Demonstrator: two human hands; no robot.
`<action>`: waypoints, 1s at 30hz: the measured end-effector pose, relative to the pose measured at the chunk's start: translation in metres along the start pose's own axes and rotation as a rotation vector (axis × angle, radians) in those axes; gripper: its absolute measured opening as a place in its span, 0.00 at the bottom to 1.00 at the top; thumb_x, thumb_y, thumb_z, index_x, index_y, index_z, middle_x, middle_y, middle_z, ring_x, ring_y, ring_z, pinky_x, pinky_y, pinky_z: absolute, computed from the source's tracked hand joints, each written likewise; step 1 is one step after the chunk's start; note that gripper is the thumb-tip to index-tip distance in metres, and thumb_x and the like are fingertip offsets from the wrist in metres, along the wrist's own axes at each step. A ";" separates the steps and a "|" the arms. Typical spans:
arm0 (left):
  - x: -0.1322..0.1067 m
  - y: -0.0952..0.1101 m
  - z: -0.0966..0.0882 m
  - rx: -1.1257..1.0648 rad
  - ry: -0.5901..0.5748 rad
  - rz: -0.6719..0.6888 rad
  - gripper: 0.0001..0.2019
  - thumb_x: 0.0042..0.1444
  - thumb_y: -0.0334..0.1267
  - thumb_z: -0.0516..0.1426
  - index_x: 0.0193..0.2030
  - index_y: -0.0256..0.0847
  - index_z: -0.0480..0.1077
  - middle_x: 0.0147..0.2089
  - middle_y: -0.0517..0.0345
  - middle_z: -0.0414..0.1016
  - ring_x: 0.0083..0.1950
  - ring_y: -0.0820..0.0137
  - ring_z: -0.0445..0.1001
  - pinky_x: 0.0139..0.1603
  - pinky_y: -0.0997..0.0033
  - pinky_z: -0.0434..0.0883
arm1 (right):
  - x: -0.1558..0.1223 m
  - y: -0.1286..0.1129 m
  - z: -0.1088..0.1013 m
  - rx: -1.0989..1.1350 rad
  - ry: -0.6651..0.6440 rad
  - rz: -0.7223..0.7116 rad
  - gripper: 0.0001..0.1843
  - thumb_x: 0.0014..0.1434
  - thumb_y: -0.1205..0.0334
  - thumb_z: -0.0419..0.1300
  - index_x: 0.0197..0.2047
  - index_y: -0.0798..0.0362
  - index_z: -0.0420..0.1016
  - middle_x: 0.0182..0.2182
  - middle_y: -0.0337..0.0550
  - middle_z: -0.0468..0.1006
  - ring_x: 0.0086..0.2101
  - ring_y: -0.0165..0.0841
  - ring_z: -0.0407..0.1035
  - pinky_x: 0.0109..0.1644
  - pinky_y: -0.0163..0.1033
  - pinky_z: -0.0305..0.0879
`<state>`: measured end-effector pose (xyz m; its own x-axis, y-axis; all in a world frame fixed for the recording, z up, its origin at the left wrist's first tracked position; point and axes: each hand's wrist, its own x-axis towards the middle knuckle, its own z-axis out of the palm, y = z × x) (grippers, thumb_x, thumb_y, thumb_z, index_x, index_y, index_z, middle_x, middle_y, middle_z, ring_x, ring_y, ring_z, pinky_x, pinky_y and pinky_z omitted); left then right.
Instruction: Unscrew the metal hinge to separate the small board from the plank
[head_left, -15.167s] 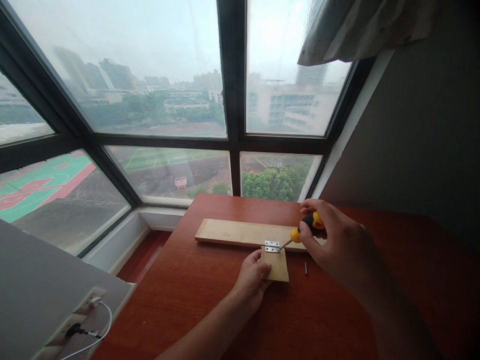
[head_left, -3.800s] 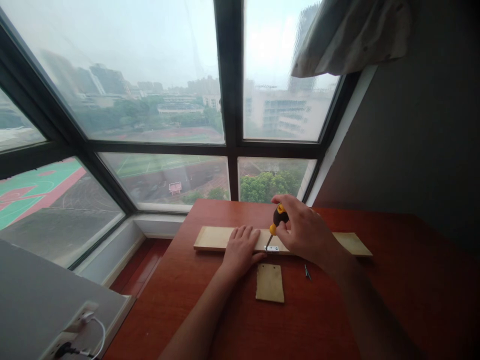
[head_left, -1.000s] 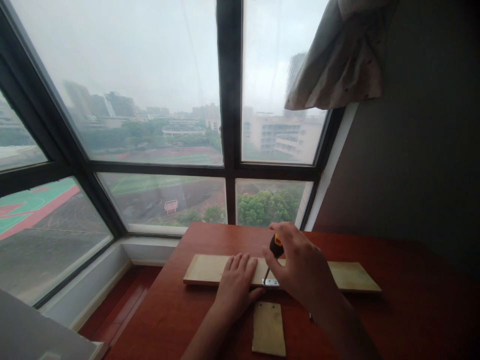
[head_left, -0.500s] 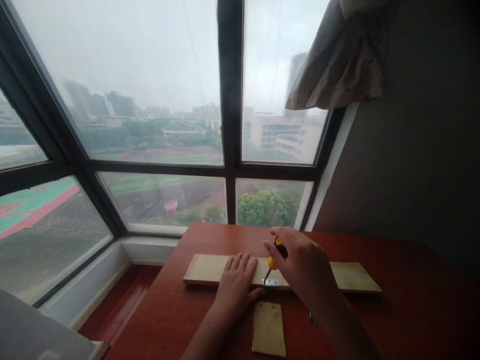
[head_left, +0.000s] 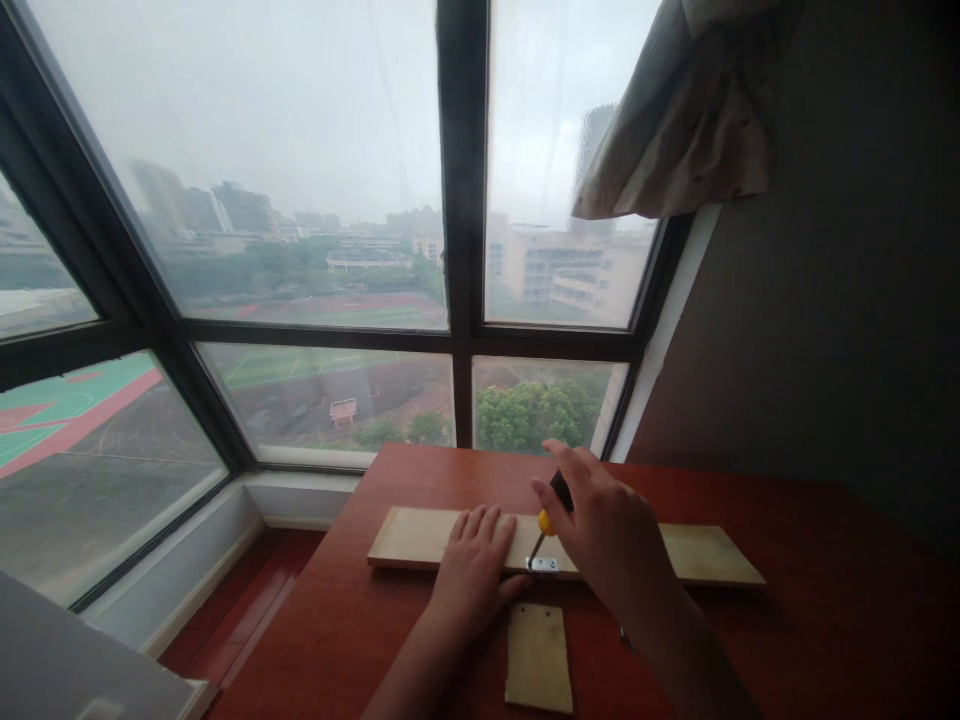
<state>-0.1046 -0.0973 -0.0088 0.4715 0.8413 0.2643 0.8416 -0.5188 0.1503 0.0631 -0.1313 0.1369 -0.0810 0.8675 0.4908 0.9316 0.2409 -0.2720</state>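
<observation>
A long pale wooden board (head_left: 416, 537) lies across the reddish-brown table. My left hand (head_left: 476, 560) rests flat on it, fingers stretched out, thumb at the near edge. In my right hand (head_left: 604, 530) is a screwdriver (head_left: 547, 522) with a yellow and black handle, held tilted, my index finger lifted off it. Its tip meets the left part of a small metal bracket (head_left: 543, 565) at the board's near edge. Whether a screw sits under the tip is too small to tell. Nearer me lies a short wooden piece (head_left: 538, 660) with two small holes at its far end.
The table (head_left: 300, 650) stands by large windows with dark frames (head_left: 462, 400). A small metal item, perhaps a screw (head_left: 626, 638), lies beside my right forearm. A gathered curtain (head_left: 682, 130) hangs at the upper right, before a dark wall (head_left: 810, 330).
My right hand's fingers have lifted and shifted on the screwdriver handle, which now shows more black on top. The left hand, board and bracket stay in place.
</observation>
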 end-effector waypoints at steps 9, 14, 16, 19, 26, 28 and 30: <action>0.001 -0.001 0.000 -0.003 0.006 0.006 0.36 0.50 0.55 0.61 0.64 0.46 0.58 0.64 0.46 0.62 0.65 0.51 0.59 0.67 0.49 0.53 | -0.002 0.000 -0.002 0.173 0.029 -0.149 0.24 0.55 0.66 0.55 0.56 0.49 0.64 0.53 0.47 0.71 0.50 0.40 0.67 0.54 0.46 0.64; 0.001 0.000 -0.002 0.001 0.006 0.010 0.34 0.50 0.53 0.62 0.62 0.47 0.59 0.64 0.47 0.63 0.65 0.51 0.59 0.66 0.48 0.54 | -0.001 0.000 0.000 0.031 0.029 -0.050 0.17 0.63 0.58 0.52 0.54 0.49 0.68 0.44 0.46 0.76 0.39 0.40 0.72 0.42 0.45 0.68; 0.000 0.001 -0.002 0.007 0.004 0.006 0.33 0.50 0.53 0.62 0.61 0.46 0.60 0.64 0.47 0.63 0.65 0.51 0.59 0.66 0.48 0.54 | -0.001 0.000 -0.002 0.076 0.013 -0.061 0.17 0.61 0.64 0.52 0.54 0.49 0.68 0.45 0.45 0.76 0.41 0.39 0.72 0.44 0.44 0.68; 0.000 0.002 -0.003 0.008 -0.006 0.009 0.34 0.51 0.53 0.61 0.62 0.45 0.60 0.64 0.46 0.63 0.64 0.51 0.59 0.66 0.49 0.54 | -0.001 0.001 -0.006 0.167 0.011 -0.090 0.22 0.56 0.69 0.53 0.54 0.50 0.66 0.50 0.45 0.73 0.47 0.39 0.69 0.50 0.44 0.66; 0.000 0.003 -0.006 0.010 -0.005 0.006 0.34 0.50 0.53 0.62 0.62 0.47 0.59 0.64 0.47 0.63 0.65 0.51 0.59 0.66 0.49 0.54 | 0.001 0.003 -0.003 0.015 0.066 -0.048 0.14 0.63 0.55 0.53 0.49 0.50 0.72 0.43 0.45 0.78 0.40 0.40 0.72 0.41 0.44 0.67; 0.000 0.003 -0.006 0.010 -0.013 0.005 0.34 0.50 0.53 0.62 0.62 0.46 0.59 0.64 0.47 0.62 0.65 0.51 0.58 0.66 0.49 0.53 | 0.000 0.003 -0.003 0.011 0.057 -0.027 0.13 0.64 0.59 0.51 0.50 0.49 0.71 0.43 0.43 0.78 0.38 0.38 0.73 0.39 0.42 0.66; 0.000 0.003 -0.006 0.009 -0.023 0.006 0.34 0.51 0.54 0.61 0.63 0.46 0.59 0.64 0.47 0.62 0.65 0.51 0.58 0.66 0.49 0.53 | -0.001 0.002 -0.004 0.052 0.059 -0.043 0.17 0.60 0.65 0.52 0.53 0.50 0.69 0.46 0.44 0.77 0.42 0.39 0.73 0.43 0.43 0.67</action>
<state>-0.1037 -0.0991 -0.0029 0.4824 0.8416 0.2430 0.8409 -0.5226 0.1406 0.0665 -0.1337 0.1396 -0.0981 0.8294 0.5500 0.9080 0.3008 -0.2916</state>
